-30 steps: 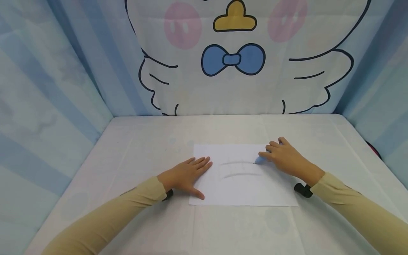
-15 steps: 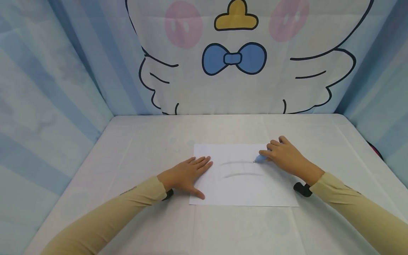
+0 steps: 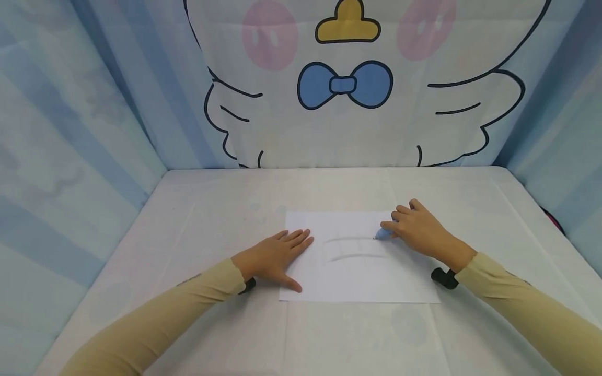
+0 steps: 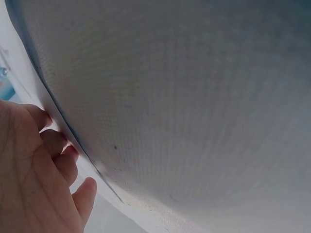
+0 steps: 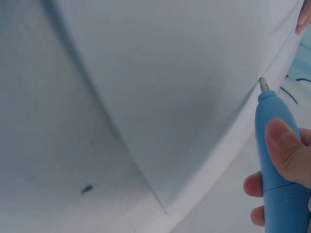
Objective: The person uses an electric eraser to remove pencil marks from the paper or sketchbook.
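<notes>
A white sheet of paper [image 3: 357, 284] lies on the table, with two faint grey curved lines across its middle. My left hand [image 3: 275, 259] rests with spread fingers on the sheet's left edge. In my right hand [image 3: 418, 230] is a thick light-blue electric eraser [image 5: 279, 145], gripped with the thumb along its body. Its narrow pale tip [image 5: 264, 85] meets the paper at the right end of the upper line. In the left wrist view the left fingers [image 4: 60, 143] lie along the paper's edge.
A white patterned cloth [image 3: 357, 339] covers the table under the sheet. Blue curtains [image 3: 70, 130] hang at both sides, and a printed cartoon backdrop [image 3: 345, 130] stands along the far edge. A dark wrist camera [image 3: 444, 278] hangs below the right sleeve.
Both hands and the paper hold nearly the same place. The eraser tip stays at the right end of the upper line; the head view shifts very slightly.
</notes>
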Motion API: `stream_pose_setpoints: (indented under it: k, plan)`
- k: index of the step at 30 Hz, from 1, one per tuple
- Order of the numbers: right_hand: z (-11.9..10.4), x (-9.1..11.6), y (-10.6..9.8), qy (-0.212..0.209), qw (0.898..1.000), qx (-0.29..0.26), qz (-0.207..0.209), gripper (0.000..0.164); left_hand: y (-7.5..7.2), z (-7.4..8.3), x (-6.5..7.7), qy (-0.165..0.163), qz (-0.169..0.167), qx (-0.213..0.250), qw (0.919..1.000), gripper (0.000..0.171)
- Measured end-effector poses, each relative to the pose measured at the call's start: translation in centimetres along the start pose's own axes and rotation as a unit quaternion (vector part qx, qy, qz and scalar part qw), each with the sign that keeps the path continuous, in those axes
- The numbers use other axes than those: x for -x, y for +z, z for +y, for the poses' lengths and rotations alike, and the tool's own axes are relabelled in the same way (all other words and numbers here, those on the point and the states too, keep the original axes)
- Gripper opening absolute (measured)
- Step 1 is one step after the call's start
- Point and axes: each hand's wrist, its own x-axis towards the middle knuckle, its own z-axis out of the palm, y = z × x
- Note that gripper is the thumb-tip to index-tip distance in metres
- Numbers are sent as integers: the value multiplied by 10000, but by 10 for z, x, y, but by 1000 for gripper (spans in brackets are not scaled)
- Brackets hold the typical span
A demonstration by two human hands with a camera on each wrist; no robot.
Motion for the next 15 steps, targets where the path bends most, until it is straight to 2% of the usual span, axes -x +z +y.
stream_pose_setpoints:
  k: [15]
  plan:
    - [-1,-2,-1,-101,9999,-7,-49,28,0,-1,-1,68,-22,-21,10000,112]
